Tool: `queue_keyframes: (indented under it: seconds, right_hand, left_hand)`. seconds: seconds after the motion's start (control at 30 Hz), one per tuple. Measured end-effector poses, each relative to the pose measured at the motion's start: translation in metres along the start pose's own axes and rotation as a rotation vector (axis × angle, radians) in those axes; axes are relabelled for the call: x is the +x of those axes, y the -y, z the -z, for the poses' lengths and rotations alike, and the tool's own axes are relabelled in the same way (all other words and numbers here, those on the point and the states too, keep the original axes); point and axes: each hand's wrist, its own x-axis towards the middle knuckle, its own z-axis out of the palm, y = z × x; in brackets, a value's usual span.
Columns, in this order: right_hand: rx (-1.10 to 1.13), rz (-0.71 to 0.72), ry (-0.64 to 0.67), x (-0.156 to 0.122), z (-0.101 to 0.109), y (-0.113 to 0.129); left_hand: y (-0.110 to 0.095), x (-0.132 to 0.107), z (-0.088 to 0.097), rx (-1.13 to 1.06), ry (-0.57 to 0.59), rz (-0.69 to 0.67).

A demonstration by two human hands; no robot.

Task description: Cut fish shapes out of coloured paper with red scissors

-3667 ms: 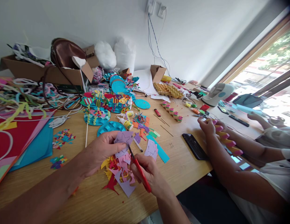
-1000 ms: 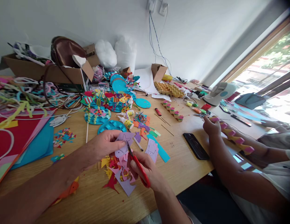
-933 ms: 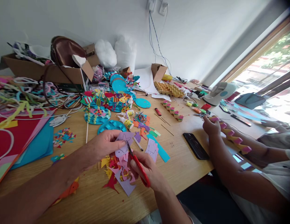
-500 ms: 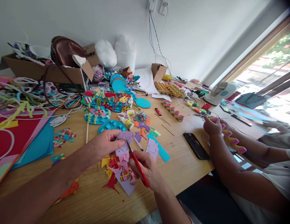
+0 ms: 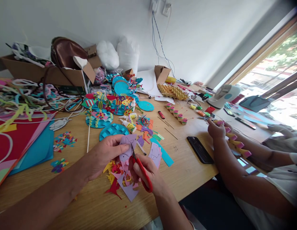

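Note:
Between thumb and fingers, my left hand [image 5: 112, 148] pinches a piece of purple paper [image 5: 124, 157] with fish outlines drawn on it. My right hand [image 5: 145, 174] is closed around red-handled scissors [image 5: 146, 179], whose dark blades meet the paper's right edge. Beneath both hands lies a pile of paper scraps [image 5: 129, 190] in purple, pink, red and yellow. A second drawn-on purple sheet [image 5: 155, 154] and a blue paper strip [image 5: 166, 156] lie to the right. A pen [image 5: 141, 148] and a small purple paper fish [image 5: 140, 141] are just beyond the scissors.
A black phone [image 5: 200, 150] lies to the right, near another person's hands [image 5: 216, 129] holding a painted egg-carton strip [image 5: 236, 143]. Glue bottles [image 5: 129, 125] and blue scalloped discs [image 5: 113, 131] stand beyond my hands. Coloured sheets [image 5: 43, 150] cover the left side.
The scissor handles have swung slightly and the blades sit a little differently at the paper's edge. My left forearm now covers most of the orange paper piece. The view shifted slightly.

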Motion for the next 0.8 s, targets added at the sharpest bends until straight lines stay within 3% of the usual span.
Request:
queue_keyframes:
  seconds: [0.8]
  right_hand:
    - [-0.041,0.025,-0.156,-0.001,-0.008,0.002]
  left_hand:
    - [0.012,-0.002,-0.005,-0.094,-0.099,0.011]
